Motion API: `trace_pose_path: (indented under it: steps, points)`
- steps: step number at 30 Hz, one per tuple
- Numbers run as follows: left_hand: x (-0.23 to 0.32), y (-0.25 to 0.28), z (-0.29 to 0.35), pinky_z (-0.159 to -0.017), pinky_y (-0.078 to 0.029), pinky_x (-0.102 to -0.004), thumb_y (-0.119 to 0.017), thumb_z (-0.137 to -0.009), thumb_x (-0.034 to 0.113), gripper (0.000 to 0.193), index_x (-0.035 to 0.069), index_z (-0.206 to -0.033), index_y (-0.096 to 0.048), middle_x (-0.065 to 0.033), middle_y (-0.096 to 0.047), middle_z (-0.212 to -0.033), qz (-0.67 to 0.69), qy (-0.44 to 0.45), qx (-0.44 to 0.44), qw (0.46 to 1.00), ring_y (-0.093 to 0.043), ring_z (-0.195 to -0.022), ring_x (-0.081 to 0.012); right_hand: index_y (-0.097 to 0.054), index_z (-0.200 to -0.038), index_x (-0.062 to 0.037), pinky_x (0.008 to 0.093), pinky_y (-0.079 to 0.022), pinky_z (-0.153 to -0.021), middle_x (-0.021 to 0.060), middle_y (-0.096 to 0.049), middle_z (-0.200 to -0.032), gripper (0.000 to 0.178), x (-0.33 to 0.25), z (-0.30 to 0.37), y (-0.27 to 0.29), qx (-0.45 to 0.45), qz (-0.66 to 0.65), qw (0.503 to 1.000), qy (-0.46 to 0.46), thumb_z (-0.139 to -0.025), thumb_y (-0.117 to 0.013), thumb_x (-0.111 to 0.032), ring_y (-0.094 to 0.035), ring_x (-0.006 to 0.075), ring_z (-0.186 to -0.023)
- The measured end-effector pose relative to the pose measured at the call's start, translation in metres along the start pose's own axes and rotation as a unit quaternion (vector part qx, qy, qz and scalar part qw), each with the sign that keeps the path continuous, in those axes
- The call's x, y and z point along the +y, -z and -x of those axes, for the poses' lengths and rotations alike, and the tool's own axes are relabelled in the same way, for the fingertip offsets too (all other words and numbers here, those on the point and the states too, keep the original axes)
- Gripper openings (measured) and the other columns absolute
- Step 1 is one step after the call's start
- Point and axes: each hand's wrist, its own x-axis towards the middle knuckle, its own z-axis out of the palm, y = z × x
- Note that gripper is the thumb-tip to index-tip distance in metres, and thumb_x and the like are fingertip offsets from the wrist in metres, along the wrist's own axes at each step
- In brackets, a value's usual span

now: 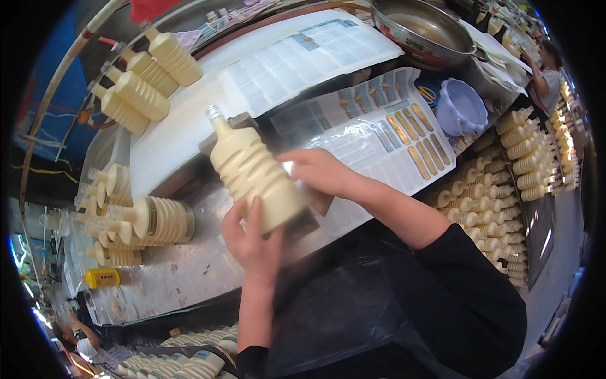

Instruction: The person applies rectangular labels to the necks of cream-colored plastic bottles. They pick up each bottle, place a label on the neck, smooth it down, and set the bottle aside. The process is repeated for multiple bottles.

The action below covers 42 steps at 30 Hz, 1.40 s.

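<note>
A cream bottle (249,170) with wavy ridges lies tilted in front of me, its clear neck pointing to the far left. My left hand (252,237) grips its base end, thumb and fingers wrapped around the sides. Against the bottle's right side is my right hand (317,172), fingers bent together and slightly blurred. A small whitish bit shows at those fingertips, too unclear to name. Beneath the bottle, a dark brown block (320,201) shows partly. Just right of my right hand lies a transfer sheet (372,170) bearing gold strips (416,132) and blue-grey pieces.
Several cream bottles (173,57) stand at the far left, more (154,218) at the near left beside a yellow bottle (101,278). Beyond are a white board (189,136), a metal basin (423,28) and a lavender bucket (464,107). Racked bottles (486,215) fill the right.
</note>
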Motion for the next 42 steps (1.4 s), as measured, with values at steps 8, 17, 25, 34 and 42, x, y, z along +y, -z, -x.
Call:
trace_pose_path:
  steps: [8,17,25,34,42]
  points:
    - [-0.003,0.005,0.001,-0.1,-0.046,-0.0488,-0.082,-0.065,0.006,0.062,0.007,-0.126,-0.07,-0.0162,-0.059,-0.129,-0.041,-0.053,-0.058,0.996,-0.057,-0.116,-0.0386,-0.077,-0.089,-0.0037,0.0504,-0.057,-0.075,0.0216,-0.074,-0.086,0.022,0.065,0.02,0.112,0.097,0.535,0.824,-0.158,-0.084,-0.058,-0.015,-0.072,0.0396,-0.081]
    - [0.001,0.0,0.006,-0.101,-0.045,-0.0495,-0.08,-0.071,0.008,0.059,0.006,-0.13,-0.069,-0.0166,-0.057,-0.132,-0.07,-0.053,-0.051,0.995,-0.056,-0.117,-0.0385,-0.069,-0.111,0.0016,0.0473,-0.058,-0.069,0.0192,-0.07,-0.091,0.029,0.086,0.095,0.129,0.138,0.607,0.773,-0.126,-0.088,-0.063,-0.014,-0.072,0.0369,-0.079]
    - [0.007,0.001,0.003,-0.103,-0.044,-0.0506,-0.079,-0.074,0.01,0.06,0.005,-0.133,-0.067,-0.0181,-0.056,-0.134,-0.077,-0.05,-0.054,0.994,-0.054,-0.12,-0.0396,-0.07,-0.119,-0.0027,0.046,-0.057,-0.067,0.0176,-0.069,-0.09,0.036,0.067,0.112,0.114,0.135,0.614,0.776,-0.049,-0.085,-0.058,-0.011,-0.07,0.0369,-0.077]
    - [0.005,0.002,0.009,-0.104,-0.044,-0.0484,-0.081,-0.075,0.008,0.064,0.007,-0.137,-0.064,-0.0184,-0.055,-0.14,-0.06,-0.048,-0.054,0.996,-0.053,-0.125,-0.0391,-0.068,-0.115,-0.007,0.0487,-0.056,-0.064,0.0159,-0.068,-0.086,0.029,0.1,0.184,0.139,0.183,0.623,0.755,-0.095,-0.089,-0.056,-0.009,-0.069,0.0369,-0.074]
    - [0.012,0.006,0.005,-0.106,-0.043,-0.0493,-0.082,-0.075,0.011,0.055,0.007,-0.128,-0.069,-0.0192,-0.058,-0.136,-0.029,-0.027,-0.044,0.998,-0.055,-0.123,-0.039,-0.061,-0.129,-0.0037,0.0441,-0.056,-0.062,0.0149,-0.063,-0.099,0.045,0.1,0.201,0.153,0.174,0.623,0.763,-0.004,-0.084,-0.064,-0.006,-0.069,0.031,-0.072]
